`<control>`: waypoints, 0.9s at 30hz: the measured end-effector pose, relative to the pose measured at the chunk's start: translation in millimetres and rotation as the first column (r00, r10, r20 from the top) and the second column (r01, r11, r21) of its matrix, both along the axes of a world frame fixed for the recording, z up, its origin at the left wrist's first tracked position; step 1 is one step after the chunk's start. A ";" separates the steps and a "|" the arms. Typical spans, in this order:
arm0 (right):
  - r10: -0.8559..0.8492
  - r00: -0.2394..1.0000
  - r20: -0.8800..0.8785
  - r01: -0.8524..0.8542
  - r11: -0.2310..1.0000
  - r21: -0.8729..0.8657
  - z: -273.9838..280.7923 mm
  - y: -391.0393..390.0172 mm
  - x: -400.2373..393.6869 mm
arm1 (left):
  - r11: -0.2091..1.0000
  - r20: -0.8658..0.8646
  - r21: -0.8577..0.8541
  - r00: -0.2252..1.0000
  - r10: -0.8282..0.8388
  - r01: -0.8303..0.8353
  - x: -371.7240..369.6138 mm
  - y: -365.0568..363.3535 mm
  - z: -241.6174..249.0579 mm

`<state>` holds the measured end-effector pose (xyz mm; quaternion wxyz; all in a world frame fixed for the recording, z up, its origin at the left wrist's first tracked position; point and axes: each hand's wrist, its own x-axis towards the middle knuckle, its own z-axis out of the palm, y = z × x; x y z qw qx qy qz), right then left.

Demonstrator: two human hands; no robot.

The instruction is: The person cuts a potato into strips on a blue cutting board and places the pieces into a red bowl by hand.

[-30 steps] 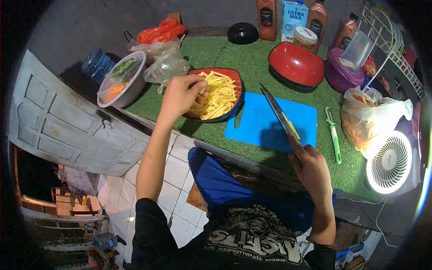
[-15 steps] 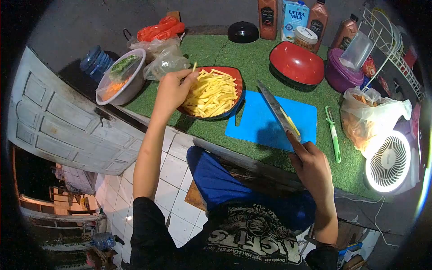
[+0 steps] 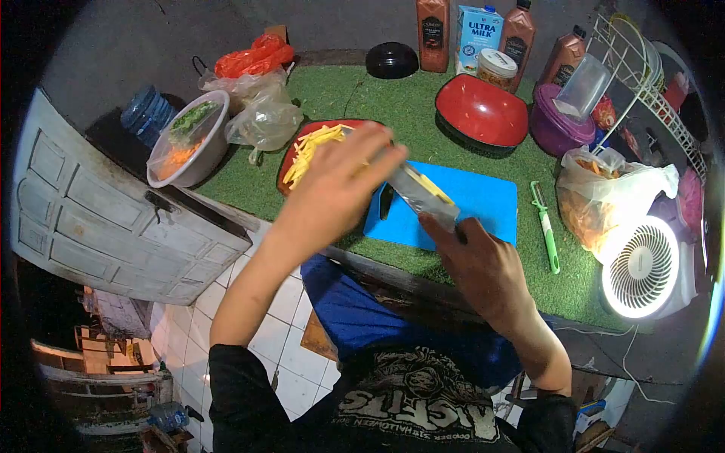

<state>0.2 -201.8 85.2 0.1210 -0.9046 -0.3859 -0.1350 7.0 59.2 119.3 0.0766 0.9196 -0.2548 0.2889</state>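
Observation:
My right hand (image 3: 483, 264) grips a knife (image 3: 423, 202) by its handle, the blade slanting up and left over the blue cutting board (image 3: 483, 204). Pale yellow potato sticks (image 3: 436, 189) cling along the blade. My left hand (image 3: 343, 177), somewhat blurred, reaches across the upper part of the blade with its fingers stretched out. Behind that hand is a red bowl (image 3: 289, 162) heaped with cut potato sticks (image 3: 306, 155), partly hidden by it.
An empty red bowl (image 3: 483, 113) stands behind the board. To the right lie a green-handled peeler (image 3: 547, 230), a plastic bag of peelings (image 3: 589, 196) and a lit white fan (image 3: 640, 266). A tub of vegetables (image 3: 219, 143) stands left. Bottles (image 3: 433, 38) and a dish rack (image 3: 649, 83) line the back.
My left hand has moved right from the bowl's left edge to the knife blade. My right hand has brought the knife left, toward the potato bowl. The view has shifted slightly.

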 end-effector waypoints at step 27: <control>-0.091 0.967 -0.238 0.114 0.990 0.087 14.2 -23.5 23.3 | 0.927 -0.122 -0.344 0.986 0.116 -0.151 37.3 71.9 -3.5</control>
